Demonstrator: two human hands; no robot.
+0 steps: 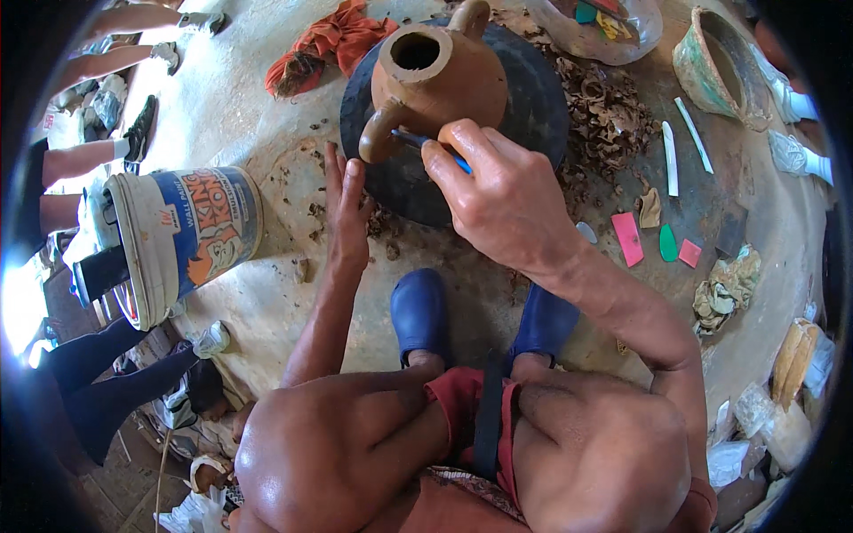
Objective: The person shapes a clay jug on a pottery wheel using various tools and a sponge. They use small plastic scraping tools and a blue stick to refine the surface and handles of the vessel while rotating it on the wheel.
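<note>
With right fingers [464, 133] closed around a blue tool [413, 139], left hand [349, 213] open, beside the clay pot [444, 84], probably heavy and fragile, on the dark disc [413, 191]; better to hold by the belly [478, 93].

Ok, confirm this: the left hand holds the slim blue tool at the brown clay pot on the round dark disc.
No: the head view shows the right hand, not the left hand, holding the tool at the pot on the disc.

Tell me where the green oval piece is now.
In the head view, the green oval piece lies on the floor at right, between the larger pink piece and the smaller one.
</note>
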